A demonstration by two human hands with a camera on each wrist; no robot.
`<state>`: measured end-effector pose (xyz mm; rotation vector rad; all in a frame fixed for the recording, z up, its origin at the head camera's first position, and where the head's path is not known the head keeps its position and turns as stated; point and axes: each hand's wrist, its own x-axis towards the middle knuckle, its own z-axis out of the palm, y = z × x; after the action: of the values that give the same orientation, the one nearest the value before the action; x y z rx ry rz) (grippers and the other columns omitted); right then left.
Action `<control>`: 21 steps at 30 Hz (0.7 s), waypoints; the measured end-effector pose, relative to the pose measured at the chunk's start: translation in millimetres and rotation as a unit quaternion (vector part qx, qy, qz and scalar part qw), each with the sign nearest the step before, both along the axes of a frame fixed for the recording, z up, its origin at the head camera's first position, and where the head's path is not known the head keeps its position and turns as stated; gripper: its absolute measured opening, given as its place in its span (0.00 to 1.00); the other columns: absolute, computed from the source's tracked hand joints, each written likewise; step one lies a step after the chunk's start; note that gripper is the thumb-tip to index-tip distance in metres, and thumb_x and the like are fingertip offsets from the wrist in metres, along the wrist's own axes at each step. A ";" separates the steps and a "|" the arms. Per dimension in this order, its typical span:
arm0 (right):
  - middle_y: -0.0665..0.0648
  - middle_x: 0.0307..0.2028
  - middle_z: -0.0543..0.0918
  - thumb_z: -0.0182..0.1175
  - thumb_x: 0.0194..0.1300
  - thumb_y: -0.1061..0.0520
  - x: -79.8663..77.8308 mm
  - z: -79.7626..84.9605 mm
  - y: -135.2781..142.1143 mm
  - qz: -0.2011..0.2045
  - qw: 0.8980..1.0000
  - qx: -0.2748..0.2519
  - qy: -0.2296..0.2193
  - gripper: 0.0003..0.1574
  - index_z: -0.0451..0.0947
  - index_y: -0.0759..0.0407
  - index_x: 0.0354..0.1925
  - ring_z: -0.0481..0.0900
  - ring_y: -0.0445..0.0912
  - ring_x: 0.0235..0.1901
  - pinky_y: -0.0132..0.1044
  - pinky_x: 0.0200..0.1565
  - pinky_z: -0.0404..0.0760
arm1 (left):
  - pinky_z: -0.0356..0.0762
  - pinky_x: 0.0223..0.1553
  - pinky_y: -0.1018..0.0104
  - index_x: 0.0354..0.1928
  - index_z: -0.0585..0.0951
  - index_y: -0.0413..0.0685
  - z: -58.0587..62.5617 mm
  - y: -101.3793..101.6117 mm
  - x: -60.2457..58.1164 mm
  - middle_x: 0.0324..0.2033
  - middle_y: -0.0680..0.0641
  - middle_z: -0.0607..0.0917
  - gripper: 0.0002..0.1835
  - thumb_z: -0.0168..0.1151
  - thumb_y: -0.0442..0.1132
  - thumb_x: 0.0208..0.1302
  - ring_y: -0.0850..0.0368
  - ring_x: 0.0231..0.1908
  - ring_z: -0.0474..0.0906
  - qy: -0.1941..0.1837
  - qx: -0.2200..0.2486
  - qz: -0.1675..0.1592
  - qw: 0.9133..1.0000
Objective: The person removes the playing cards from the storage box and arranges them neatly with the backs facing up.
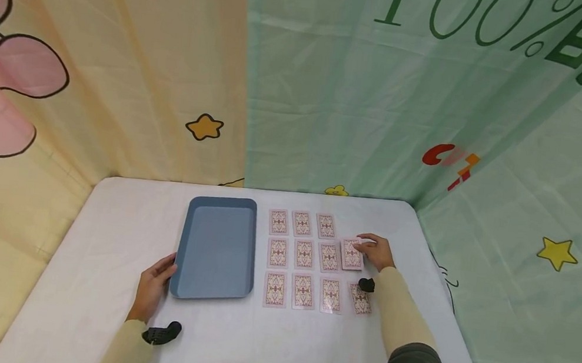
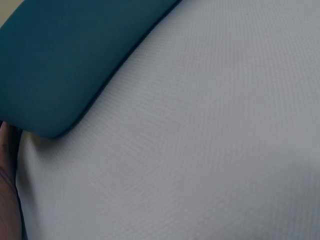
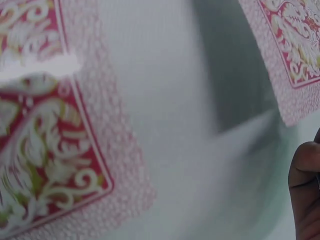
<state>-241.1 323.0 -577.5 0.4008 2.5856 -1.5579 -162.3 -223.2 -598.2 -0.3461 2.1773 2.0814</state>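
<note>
My right hand (image 1: 377, 251) pinches a playing card (image 1: 352, 254) by its upper right side, at the right end of the middle row. In the right wrist view this card (image 3: 297, 55) is raised above the tablecloth, with a shadow beneath it. Red-patterned backs face up on several other playing cards (image 1: 304, 254), laid in three rows. A tilted card (image 1: 361, 300) at the front right lies partly under the wrist camera. My left hand (image 1: 153, 286) rests against the left side of a blue-grey tray (image 1: 216, 249), fingers relaxed near its front corner.
A white cloth covers the table (image 1: 263, 344). Patterned curtains (image 1: 331, 103) hang along its back and both sides. Black cameras sit on both wrists, the left one (image 1: 162, 332) just above the cloth.
</note>
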 end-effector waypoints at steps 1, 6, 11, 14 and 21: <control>0.57 0.29 0.84 0.67 0.61 0.58 0.8 0.2 0.8 0.000 1.000 0.004 0.002 0.24 0.78 0.65 0.54 0.74 0.45 0.28 0.33 0.29 0.70 | 0.66 0.51 0.86 0.69 0.64 0.34 -0.7 -0.2 -0.2 0.61 0.49 0.71 0.26 0.51 0.38 0.73 0.79 0.51 0.69 -0.001 0.001 0.002 1.000; 0.59 0.25 0.82 0.67 0.60 0.59 4.4 -2.6 3.6 0.013 0.999 0.041 0.007 0.24 0.78 0.69 0.53 0.72 0.45 0.26 0.34 0.29 0.70 | 0.67 0.51 0.85 0.69 0.64 0.35 -2.1 -1.3 -1.5 0.58 0.54 0.74 0.26 0.52 0.38 0.73 0.77 0.50 0.70 -0.008 0.004 0.007 1.000; 0.60 0.31 0.82 0.69 0.59 0.59 6.6 -6.3 3.1 0.014 0.996 0.086 0.001 0.22 0.79 0.67 0.50 0.76 0.47 0.30 0.35 0.32 0.75 | 0.66 0.51 0.85 0.69 0.64 0.35 -1.1 -1.6 -2.8 0.58 0.55 0.74 0.26 0.52 0.38 0.73 0.78 0.50 0.69 -0.004 0.000 0.008 1.000; 0.60 0.31 0.80 0.69 0.58 0.59 6.2 -6.8 2.1 0.009 0.994 0.109 -0.005 0.21 0.80 0.67 0.49 0.75 0.50 0.31 0.37 0.33 0.75 | 0.66 0.51 0.85 0.69 0.64 0.35 -1.6 -1.6 -3.1 0.59 0.54 0.73 0.26 0.52 0.38 0.73 0.78 0.51 0.69 -0.008 0.002 0.007 1.000; 0.59 0.30 0.75 0.70 0.57 0.59 5.2 -7.5 -0.6 0.005 0.990 0.139 -0.003 0.22 0.79 0.68 0.49 0.71 0.51 0.32 0.41 0.37 0.71 | 0.65 0.53 0.85 0.69 0.64 0.35 -3.3 -1.0 -1.7 0.65 0.42 0.69 0.26 0.51 0.37 0.73 0.76 0.53 0.68 -0.008 0.004 0.006 1.000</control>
<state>-235.8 322.4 -585.0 0.4108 2.8017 -1.1927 -164.0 -224.2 -601.5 -0.3744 2.1628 2.0852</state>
